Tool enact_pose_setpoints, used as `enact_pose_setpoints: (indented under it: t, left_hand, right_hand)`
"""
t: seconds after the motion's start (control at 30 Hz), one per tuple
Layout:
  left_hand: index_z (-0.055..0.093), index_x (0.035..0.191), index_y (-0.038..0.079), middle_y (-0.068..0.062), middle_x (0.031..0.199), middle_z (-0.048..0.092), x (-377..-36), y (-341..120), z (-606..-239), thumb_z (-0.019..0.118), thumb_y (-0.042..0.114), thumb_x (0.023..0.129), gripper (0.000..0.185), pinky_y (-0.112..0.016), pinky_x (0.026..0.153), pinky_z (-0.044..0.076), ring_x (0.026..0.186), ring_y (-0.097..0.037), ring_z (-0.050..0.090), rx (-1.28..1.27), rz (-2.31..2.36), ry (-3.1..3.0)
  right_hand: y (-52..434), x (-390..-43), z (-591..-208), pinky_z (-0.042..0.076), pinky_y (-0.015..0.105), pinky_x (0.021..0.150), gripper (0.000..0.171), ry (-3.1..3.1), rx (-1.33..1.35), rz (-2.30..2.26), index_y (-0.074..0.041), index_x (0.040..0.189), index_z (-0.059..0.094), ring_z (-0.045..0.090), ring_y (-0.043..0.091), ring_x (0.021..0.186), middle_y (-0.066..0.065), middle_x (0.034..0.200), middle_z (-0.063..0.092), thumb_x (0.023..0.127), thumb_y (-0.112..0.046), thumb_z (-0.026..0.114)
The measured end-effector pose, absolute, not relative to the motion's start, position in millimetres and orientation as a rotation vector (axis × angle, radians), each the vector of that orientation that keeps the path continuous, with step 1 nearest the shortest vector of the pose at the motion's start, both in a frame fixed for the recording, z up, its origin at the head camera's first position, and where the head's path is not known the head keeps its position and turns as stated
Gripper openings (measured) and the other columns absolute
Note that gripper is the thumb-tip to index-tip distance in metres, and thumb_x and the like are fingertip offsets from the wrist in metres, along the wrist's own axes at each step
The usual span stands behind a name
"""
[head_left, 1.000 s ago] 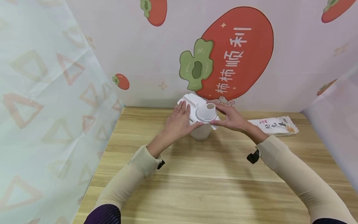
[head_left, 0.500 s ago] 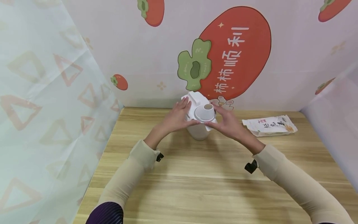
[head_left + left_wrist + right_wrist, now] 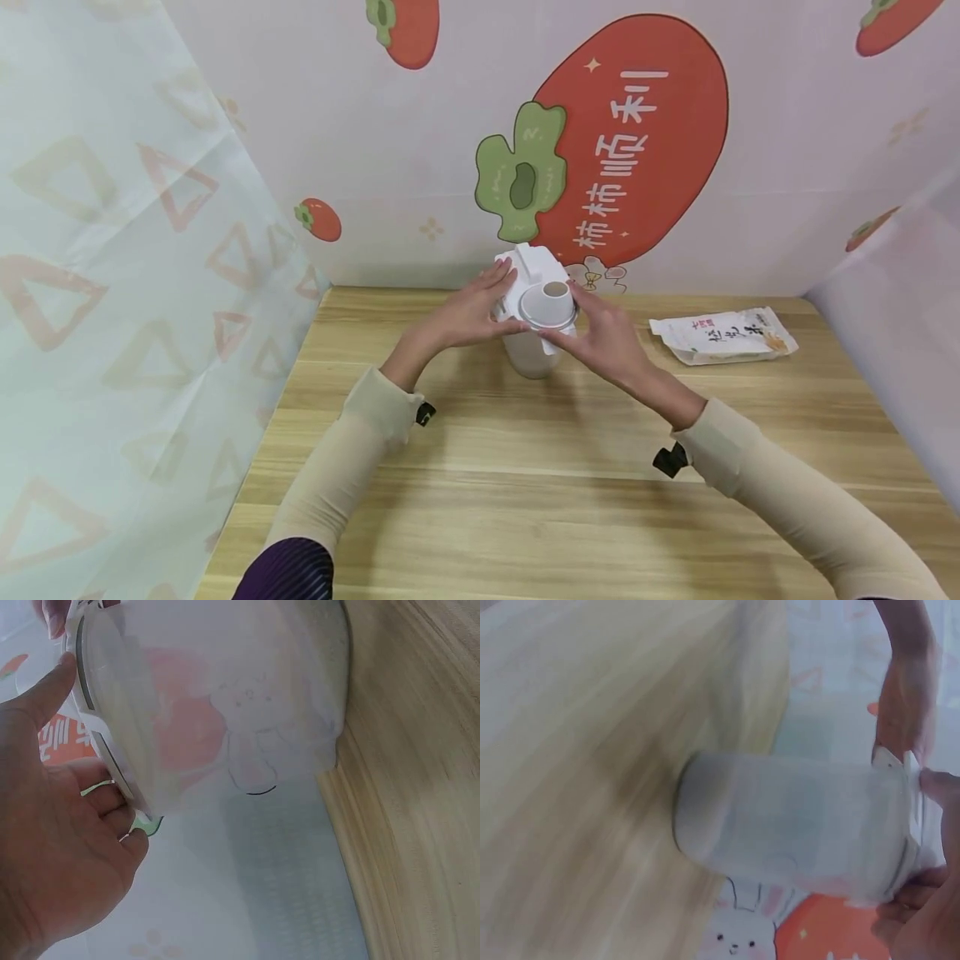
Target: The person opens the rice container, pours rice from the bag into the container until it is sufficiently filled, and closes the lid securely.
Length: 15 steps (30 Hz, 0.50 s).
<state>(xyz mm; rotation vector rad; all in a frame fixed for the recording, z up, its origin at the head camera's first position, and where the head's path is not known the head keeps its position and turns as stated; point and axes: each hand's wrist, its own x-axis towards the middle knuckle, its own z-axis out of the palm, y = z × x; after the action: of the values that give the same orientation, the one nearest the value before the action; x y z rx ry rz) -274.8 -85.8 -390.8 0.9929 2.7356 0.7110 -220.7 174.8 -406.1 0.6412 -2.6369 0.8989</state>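
Note:
A translucent white jar (image 3: 531, 357) stands on the wooden table (image 3: 525, 500) near the back wall. Its white lid (image 3: 537, 265) has a raised block and a round cup-like spout (image 3: 548, 303) on top. My left hand (image 3: 480, 310) grips the lid's left side, with fingers over the top and the thumb at the front rim. My right hand (image 3: 592, 329) grips the right side, its thumb at the near rim. The left wrist view shows the jar (image 3: 247, 712) with my thumb (image 3: 52, 682) against the lid rim. In the blurred right wrist view the jar (image 3: 795, 817) appears sideways.
A sealed white bag (image 3: 723, 336) with printed writing lies on the table to the right of the jar. Patterned curtain walls close in the table at the back, left and right. Bare wood stretches between the jar and the near edge.
Both hands have stayed on the lid. My right hand has crept round toward the near side, and the lid's raised block has swung a little to the right.

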Motion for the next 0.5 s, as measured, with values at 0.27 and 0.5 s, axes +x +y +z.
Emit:
enact_pose_setpoints:
  t: [0.27,0.5]
  left_hand:
    - [0.025,0.166,-0.001,-0.018,0.176,0.015,-262.7,-81.3,-387.5,0.067,0.057,0.1,0.098,-0.041,0.133,0.007,0.164,-0.027,0.009,0.985,0.635,2.83]
    - [0.029,0.165,-0.001,-0.018,0.175,0.018,-247.1,-68.8,-385.8,0.061,0.069,0.098,0.102,-0.041,0.133,0.01,0.164,-0.029,0.014,0.824,0.614,2.933]
  right_hand:
    - [210.8,-245.3,-385.3,0.042,0.062,0.116,0.088,-2.779,0.947,0.978,-0.005,0.158,0.049,0.05,0.038,0.145,0.016,0.158,0.054,0.086,-0.031,0.091]
    - [224.4,-273.2,-378.0,0.035,0.068,0.119,0.088,-2.786,1.15,0.987,-0.006,0.16,0.046,0.044,0.04,0.15,0.017,0.161,0.05,0.086,-0.024,0.091]
